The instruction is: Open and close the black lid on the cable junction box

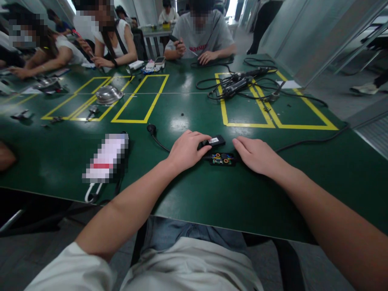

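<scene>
In front of me on the table lies an opened black inline box (224, 160), its circuit board and two copper-coloured rings showing. A black cord runs from each side of it, the left one ending in a round plug (151, 129). The thumb and fingertips of my left hand (188, 150) pinch the left end of a black cover (216, 141) with a white label, just beyond the box. My right hand (256, 154) is closed at the box's right end, around the black cord (312, 141); its palm side is hidden.
A phone (106, 157) with a white cable loop lies at left. Farther off are a metal bowl (109, 95), yellow tape outlines (130, 121), and tangled black cords with handles (238, 86). A person (201, 34) opposite handles a tool; other people sit at far left.
</scene>
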`<state>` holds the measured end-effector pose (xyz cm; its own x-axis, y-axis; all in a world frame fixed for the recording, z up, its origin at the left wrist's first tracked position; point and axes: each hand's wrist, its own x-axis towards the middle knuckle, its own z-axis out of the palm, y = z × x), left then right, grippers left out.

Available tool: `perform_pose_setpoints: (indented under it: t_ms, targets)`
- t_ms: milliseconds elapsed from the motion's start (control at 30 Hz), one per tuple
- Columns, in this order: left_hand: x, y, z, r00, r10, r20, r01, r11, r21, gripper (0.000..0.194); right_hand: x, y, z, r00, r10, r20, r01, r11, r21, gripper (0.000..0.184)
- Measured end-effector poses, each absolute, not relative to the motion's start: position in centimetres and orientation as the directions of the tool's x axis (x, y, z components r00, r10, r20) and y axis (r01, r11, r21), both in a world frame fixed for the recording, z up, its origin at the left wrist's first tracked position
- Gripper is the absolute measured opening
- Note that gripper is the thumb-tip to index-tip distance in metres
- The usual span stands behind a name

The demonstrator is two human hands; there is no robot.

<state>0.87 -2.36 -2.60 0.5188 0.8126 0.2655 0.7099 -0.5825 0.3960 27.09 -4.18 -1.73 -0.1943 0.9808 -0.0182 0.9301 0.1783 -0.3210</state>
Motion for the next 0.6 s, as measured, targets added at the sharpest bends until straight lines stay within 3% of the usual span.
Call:
perform_pose_setpoints:
  t_ms: [100, 233, 400, 600]
  targets:
    - [1.0, -2.9, -2.3, 0.574, 0.748, 0.333, 0.605, -0.662, 0.442, 0.033, 27.3, -4.0, -2.0, -0.185, 0.983, -0.012, 0.896, 0.164, -0.413, 0.039]
    - [1.0, -3.4, -1.9, 0.741, 0.615, 0.269, 0.468, -0.76, 0.45, 0.033, 27.3, -3.9, -1.9, -0.177, 0.984, -0.021, 0.872, 0.147, -0.467, 0.038]
    - [1.0, -3.5, -1.6, 0.771, 0.598, 0.219, 0.479, -0.772, 0.418, 0.032, 26.6, -4.1, -1.3, -0.169, 0.983, -0.076, 0.899, 0.122, -0.421, 0.038]
    - [1.0, -3.7, -1.4, 0.769, 0.595, 0.235, 0.488, -0.783, 0.385, 0.03, 26.4, -4.4, -1.0, -0.253, 0.963, -0.09, 0.922, 0.212, -0.323, 0.041]
